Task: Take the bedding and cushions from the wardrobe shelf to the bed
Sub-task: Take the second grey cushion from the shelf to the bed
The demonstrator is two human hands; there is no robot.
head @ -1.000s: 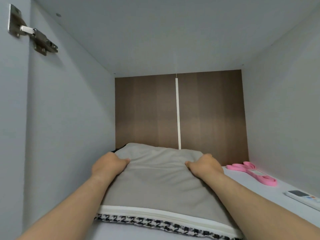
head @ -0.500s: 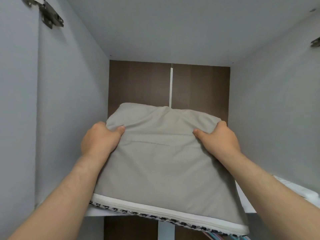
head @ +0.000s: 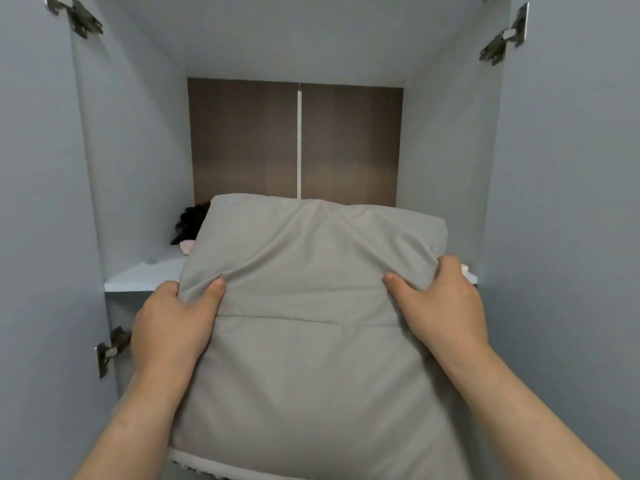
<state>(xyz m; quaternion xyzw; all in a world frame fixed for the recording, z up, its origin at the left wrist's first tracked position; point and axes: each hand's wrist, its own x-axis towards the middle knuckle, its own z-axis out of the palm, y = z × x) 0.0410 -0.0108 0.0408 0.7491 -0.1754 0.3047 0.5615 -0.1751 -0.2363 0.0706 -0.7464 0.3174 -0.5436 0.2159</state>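
Both hands grip the grey cushion (head: 311,306): left hand (head: 169,327) at 9 o'clock, right hand (head: 443,306) at 3. Fingers of each pinch its fabric. A dark bundle (head: 190,223) lies on the shelf (head: 138,277) at 11.

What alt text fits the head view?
Both hands, left hand and right hand, grip a grey cushion by its sides in front of an open wardrobe shelf. A dark item lies at the shelf's back left.

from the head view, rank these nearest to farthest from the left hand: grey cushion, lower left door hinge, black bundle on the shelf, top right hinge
From the left hand:
1. grey cushion, in its grip.
2. lower left door hinge, just left of the hand.
3. black bundle, back left of the shelf.
4. top right hinge, far upper right.
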